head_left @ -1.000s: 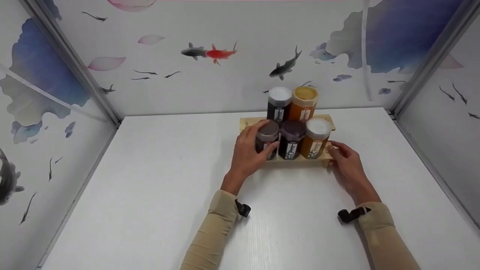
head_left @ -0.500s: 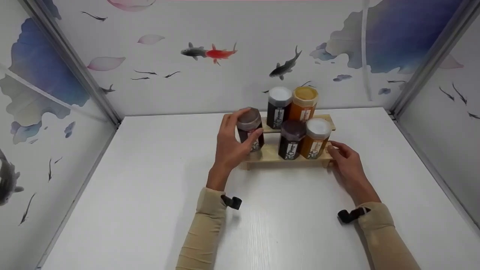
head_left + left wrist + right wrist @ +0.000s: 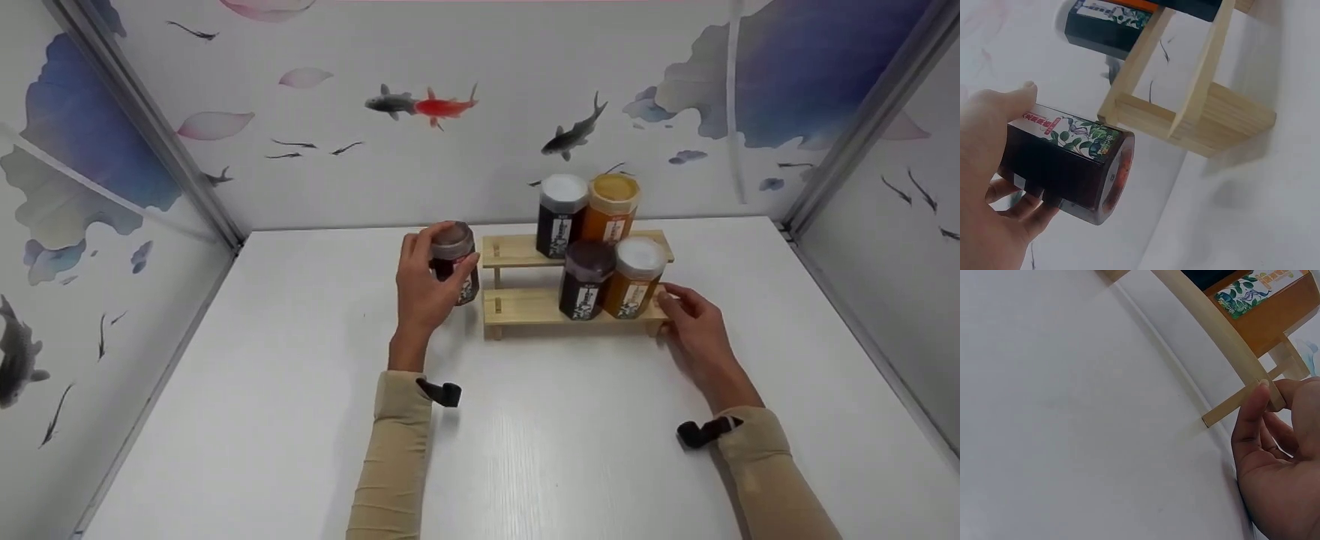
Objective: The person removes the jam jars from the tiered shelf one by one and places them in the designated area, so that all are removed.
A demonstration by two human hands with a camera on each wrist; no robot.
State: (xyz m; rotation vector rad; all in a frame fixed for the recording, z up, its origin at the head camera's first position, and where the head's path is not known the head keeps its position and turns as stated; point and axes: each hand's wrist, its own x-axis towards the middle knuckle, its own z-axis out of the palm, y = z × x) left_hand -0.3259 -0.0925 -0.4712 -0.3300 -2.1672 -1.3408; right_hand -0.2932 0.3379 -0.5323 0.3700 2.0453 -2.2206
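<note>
Gripping: the left hand [image 3: 421, 289] has its fingers and thumb curled round a dark jar [image 3: 454, 262], clamped on the label band below the lid.
Where: the dark jar sits just off the left end of the wooden rack [image 3: 525, 306], in the back half of the tabletop [image 3: 300, 375], nearer the far edge than the near one; whether its base touches the surface cannot be told.
Handling: hard-walled and full of dark contents, so probably weighty for its size (and glossy, so likely slick); a wrap round the flat-sided body looks safer than a pinch at the lid.
Axis: the long axis runs base to lid; the head view shows it about upright, lid up, label facing the person.
Wrist view: the dark jar [image 3: 1067, 163] shows its faceted base, with fingertips [image 3: 1044, 197] under one side and the thumb along the label.
Steadying: the right hand [image 3: 694, 330] rests at the rack's right front corner, fingers loosely bent and touching the wood; the right wrist view shows a fingertip [image 3: 1255, 402] pressed on a rail end.
Rack: four other jars [image 3: 611, 251] stand on its two steps, toward the right.
</note>
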